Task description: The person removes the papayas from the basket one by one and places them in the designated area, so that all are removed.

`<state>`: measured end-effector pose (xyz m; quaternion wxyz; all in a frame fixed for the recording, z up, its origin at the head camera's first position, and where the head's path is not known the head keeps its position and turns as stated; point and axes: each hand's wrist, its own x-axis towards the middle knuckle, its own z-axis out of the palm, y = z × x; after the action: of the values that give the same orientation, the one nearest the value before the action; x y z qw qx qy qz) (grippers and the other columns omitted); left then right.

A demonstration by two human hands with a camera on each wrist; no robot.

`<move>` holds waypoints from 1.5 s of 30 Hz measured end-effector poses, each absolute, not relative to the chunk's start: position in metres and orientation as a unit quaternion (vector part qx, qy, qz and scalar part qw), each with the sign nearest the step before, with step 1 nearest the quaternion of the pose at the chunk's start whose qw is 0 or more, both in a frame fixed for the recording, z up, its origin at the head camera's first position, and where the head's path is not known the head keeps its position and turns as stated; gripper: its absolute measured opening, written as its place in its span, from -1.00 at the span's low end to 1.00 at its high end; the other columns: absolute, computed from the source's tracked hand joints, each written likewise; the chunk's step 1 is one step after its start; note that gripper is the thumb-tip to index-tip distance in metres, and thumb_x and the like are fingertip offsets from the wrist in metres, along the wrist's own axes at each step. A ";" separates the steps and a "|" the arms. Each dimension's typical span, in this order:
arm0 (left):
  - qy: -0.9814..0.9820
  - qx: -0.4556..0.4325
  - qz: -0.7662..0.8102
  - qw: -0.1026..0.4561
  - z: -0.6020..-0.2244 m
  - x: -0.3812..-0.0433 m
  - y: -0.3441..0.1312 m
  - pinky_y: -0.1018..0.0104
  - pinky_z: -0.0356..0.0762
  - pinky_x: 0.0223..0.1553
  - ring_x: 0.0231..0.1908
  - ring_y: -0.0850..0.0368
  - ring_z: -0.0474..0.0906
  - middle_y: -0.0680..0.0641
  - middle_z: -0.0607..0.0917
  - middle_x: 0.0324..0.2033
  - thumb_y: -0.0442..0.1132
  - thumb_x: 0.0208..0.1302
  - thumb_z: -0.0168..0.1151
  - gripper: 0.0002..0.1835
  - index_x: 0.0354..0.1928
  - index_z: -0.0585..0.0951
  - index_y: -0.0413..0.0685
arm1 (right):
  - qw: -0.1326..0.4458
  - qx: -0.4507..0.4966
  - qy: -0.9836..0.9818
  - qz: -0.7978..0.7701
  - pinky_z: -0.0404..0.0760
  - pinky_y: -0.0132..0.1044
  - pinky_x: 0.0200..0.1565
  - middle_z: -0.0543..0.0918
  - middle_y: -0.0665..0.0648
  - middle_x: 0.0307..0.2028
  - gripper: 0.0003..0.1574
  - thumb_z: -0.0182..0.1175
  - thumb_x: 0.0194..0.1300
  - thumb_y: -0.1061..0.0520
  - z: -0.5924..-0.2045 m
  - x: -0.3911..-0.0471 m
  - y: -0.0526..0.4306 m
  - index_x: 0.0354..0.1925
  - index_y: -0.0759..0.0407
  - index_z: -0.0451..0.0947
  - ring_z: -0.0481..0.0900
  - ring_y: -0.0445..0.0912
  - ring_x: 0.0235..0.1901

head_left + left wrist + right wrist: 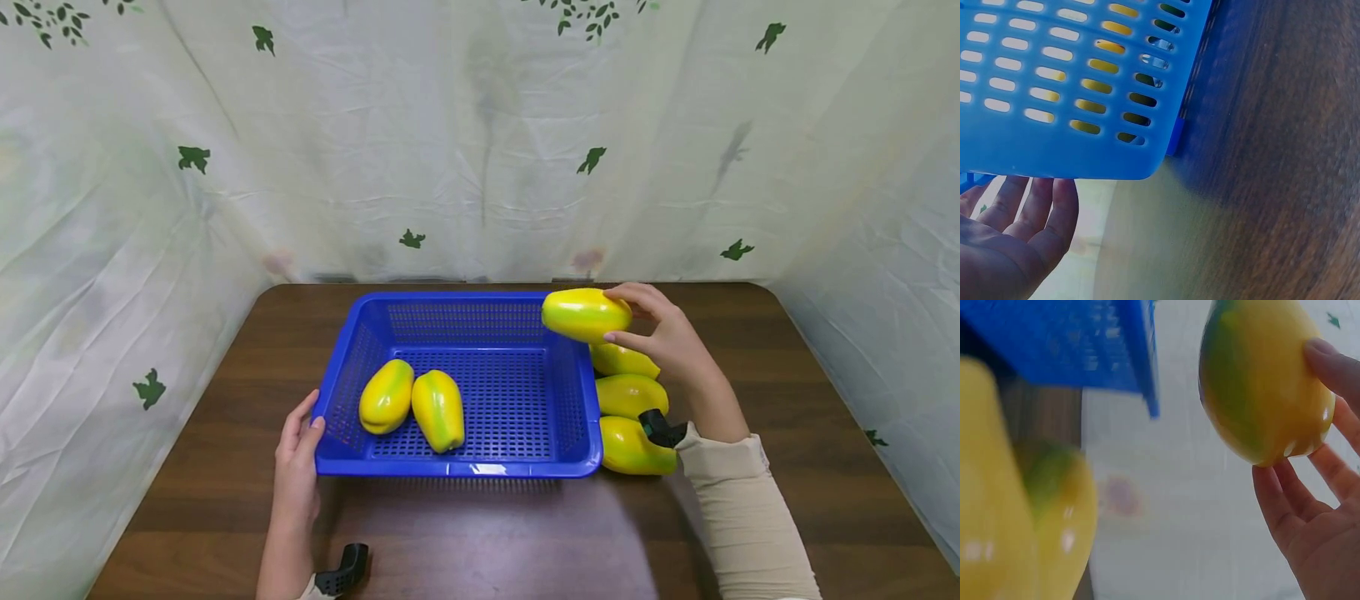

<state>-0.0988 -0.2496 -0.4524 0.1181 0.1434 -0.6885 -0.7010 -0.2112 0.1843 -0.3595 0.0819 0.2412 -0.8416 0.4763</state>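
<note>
My right hand [667,337] grips a glossy yellow-green papaya [581,315] by one end, thumb on one side and fingers on the other. That papaya is held up over the far right corner of a blue plastic basket [459,468]. Inside the basket, toward its left side, lie two papayas, a left one [386,398] and a right one [438,410]. At the basket's left edge, my left hand [296,458] holds the rim with thumb and fingers. The left wrist view shows those fingers [1063,212] partly hidden by the basket wall [1066,150].
Along the basket's right side, three more papayas lie in a column on the wooden table [495,533]: a far one [622,360], a middle one [630,395] and a near one [633,450]. A pale curtain [480,167] with green leaf prints hangs behind the table.
</note>
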 end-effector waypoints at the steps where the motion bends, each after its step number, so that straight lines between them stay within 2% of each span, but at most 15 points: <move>1: -0.688 0.143 -0.701 0.119 -0.452 -0.099 -0.250 0.48 0.46 -0.20 -0.11 0.18 0.45 -0.04 0.40 0.03 -0.13 0.38 -0.13 -0.55 0.28 0.25 0.01 | 0.086 0.237 -0.845 0.472 0.34 -0.03 0.01 0.38 0.22 0.06 -0.38 0.29 0.01 0.35 -0.362 -0.210 0.189 0.09 0.33 0.39 0.33 0.04 -0.01; 7: -0.686 0.143 -0.703 0.119 -0.452 -0.099 -0.250 0.48 0.45 -0.20 -0.10 0.18 0.44 -0.03 0.40 0.04 -0.12 0.38 -0.12 -0.54 0.29 0.24 0.00 | 0.103 0.204 -0.860 0.457 0.30 -0.49 -0.03 0.37 0.10 0.09 -0.36 0.32 0.03 0.24 -0.393 -0.214 0.220 0.12 0.19 0.40 0.32 -0.06 -0.01; 18: -0.688 0.141 -0.702 0.115 -0.452 -0.098 -0.249 0.50 0.43 -0.17 -0.07 0.17 0.41 -0.07 0.37 0.08 -0.11 0.38 -0.13 -0.54 0.30 0.23 0.01 | 0.079 0.110 -0.867 0.481 0.30 -0.57 -0.04 0.28 0.09 0.15 -0.35 0.27 0.09 0.20 -0.426 -0.191 0.265 0.17 0.16 0.35 0.29 -0.19 0.00; 31: -0.683 0.149 -0.705 0.120 -0.452 -0.099 -0.249 0.49 0.45 -0.19 -0.10 0.17 0.43 -0.01 0.40 0.04 -0.13 0.38 -0.12 -0.54 0.29 0.24 0.00 | 0.122 0.096 -0.880 0.450 0.25 -0.69 -0.07 0.27 0.23 0.10 -0.33 0.24 0.11 0.24 -0.453 -0.172 0.307 0.20 0.27 0.30 0.26 -0.38 -0.03; 36: -0.682 0.150 -0.706 0.119 -0.452 -0.099 -0.249 0.49 0.44 -0.19 -0.08 0.17 0.41 -0.03 0.38 0.06 -0.12 0.38 -0.12 -0.54 0.29 0.24 0.01 | 0.139 0.111 -0.869 0.461 0.26 -0.69 -0.07 0.32 0.02 0.03 -0.36 0.25 0.06 0.36 -0.461 -0.170 0.318 0.13 0.37 0.33 0.27 -0.41 -0.05; 41: -0.689 0.148 -0.701 0.113 -0.450 -0.098 -0.248 0.50 0.43 -0.17 -0.06 0.16 0.40 -0.08 0.35 0.10 -0.11 0.38 -0.13 -0.54 0.29 0.23 0.03 | 0.134 0.114 -0.870 0.460 0.24 -0.70 -0.06 0.30 -0.17 0.01 -0.37 0.25 0.07 0.35 -0.467 -0.168 0.329 0.13 0.38 0.33 0.27 -0.46 -0.05; 45: -0.691 0.146 -0.699 0.114 -0.449 -0.098 -0.248 0.51 0.43 -0.17 -0.05 0.16 0.39 -0.08 0.35 0.10 -0.11 0.39 -0.14 -0.54 0.29 0.23 0.03 | 0.127 0.113 -0.873 0.456 0.22 -0.70 -0.05 0.30 -0.19 0.00 -0.39 0.24 0.08 0.33 -0.470 -0.169 0.334 0.12 0.40 0.33 0.25 -0.47 -0.05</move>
<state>-0.0977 -0.2476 -0.4494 0.1136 0.1461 -0.6908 -0.6989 -0.1687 0.3343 -0.4702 0.1270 0.1131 -0.8734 0.4563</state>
